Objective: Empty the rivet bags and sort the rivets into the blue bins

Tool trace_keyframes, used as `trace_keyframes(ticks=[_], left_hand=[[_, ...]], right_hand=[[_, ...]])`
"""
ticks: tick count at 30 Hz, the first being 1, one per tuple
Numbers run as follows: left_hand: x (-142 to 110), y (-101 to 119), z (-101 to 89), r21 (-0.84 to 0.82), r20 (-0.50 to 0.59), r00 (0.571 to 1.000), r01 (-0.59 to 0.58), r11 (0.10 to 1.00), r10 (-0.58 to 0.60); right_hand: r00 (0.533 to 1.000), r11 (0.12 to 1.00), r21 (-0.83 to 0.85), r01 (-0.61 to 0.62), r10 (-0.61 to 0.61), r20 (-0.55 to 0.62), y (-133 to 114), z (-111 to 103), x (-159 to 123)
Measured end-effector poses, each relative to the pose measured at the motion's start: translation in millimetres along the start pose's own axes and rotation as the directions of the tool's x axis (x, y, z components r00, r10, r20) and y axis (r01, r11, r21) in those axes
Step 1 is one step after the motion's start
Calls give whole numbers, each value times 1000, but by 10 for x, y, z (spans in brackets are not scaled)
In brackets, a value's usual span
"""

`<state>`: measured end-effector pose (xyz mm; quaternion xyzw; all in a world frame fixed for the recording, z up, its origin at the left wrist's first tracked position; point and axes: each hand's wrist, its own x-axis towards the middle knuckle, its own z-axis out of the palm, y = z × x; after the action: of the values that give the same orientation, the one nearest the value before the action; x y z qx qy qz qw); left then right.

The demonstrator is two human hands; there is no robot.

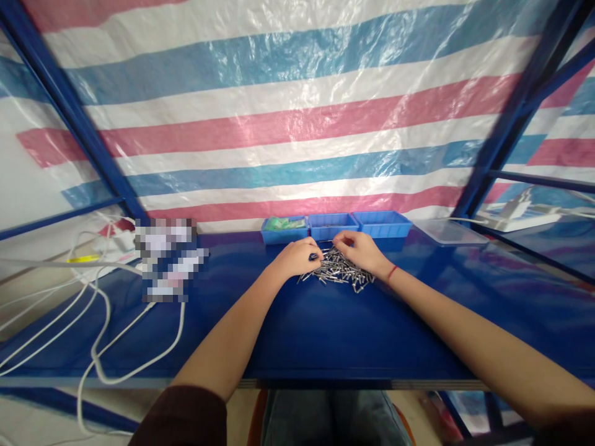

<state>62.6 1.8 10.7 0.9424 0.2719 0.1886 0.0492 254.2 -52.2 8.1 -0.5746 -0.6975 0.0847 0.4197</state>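
A loose pile of slim silver metal rivets [341, 270] lies on the blue table, spread below and between my hands. My left hand [300, 257] is closed at the pile's left edge, its fingers curled around a small dark thing [313, 256] that is too small to name. At the upper right of the pile, my right hand [360, 248] is pinched, thumb against fingers. A thin silver rivet [328, 241] shows at its fingertips and reaches toward my left hand. My fingers hide part of the pile.
Behind the pile stand three blue bins: a left bin [283, 236] with green packets, a middle bin [333, 233] with small pieces, and a right bin [382, 230]. A clear plastic lid [449, 232] lies right. White cables [100, 347] cross the left side beside a blurred-out object.
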Motion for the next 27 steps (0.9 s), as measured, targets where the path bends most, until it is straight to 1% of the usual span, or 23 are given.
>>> trace_keyframes(ticks=[3,7,9,12,14,16,17,19,21,24,27], left_hand=[[9,-6,2,32,44,999,20,999,-21],[34,14,-8,22,79,996,41,999,-43],[40,43,-14,27,102,992,69,997,-71],[29,86,-5,95,128,983,121,988,-132],[16,100,8,151,104,981,148,977,-164],[14,102,20,150,35,984,168,974,-175],[20,102,25,114,-12,985,173,978,-173],[46,105,37,-19,-100,981,166,986,-167],[84,124,55,-177,-165,969,155,972,-185],[132,181,90,-365,-222,941,161,917,-254],[149,239,118,-492,-246,917,160,856,-313]], right_hand=[[1000,1000,10,17,-17,-17,-38,-20,16],[998,998,-5,63,-63,31,-37,-12,7],[996,998,-8,70,-69,51,-27,-5,-7],[995,997,-7,76,-75,68,-23,-1,-20],[994,997,-2,80,-80,76,-32,2,-24],[994,997,6,81,-82,77,-47,11,-28],[994,997,14,81,-82,72,-56,19,-29],[996,996,56,74,-77,49,-70,43,-29],[998,987,150,59,-62,15,-76,72,-24],[999,941,335,41,-28,-42,-75,109,-7],[996,885,465,28,15,-89,-81,127,6]])
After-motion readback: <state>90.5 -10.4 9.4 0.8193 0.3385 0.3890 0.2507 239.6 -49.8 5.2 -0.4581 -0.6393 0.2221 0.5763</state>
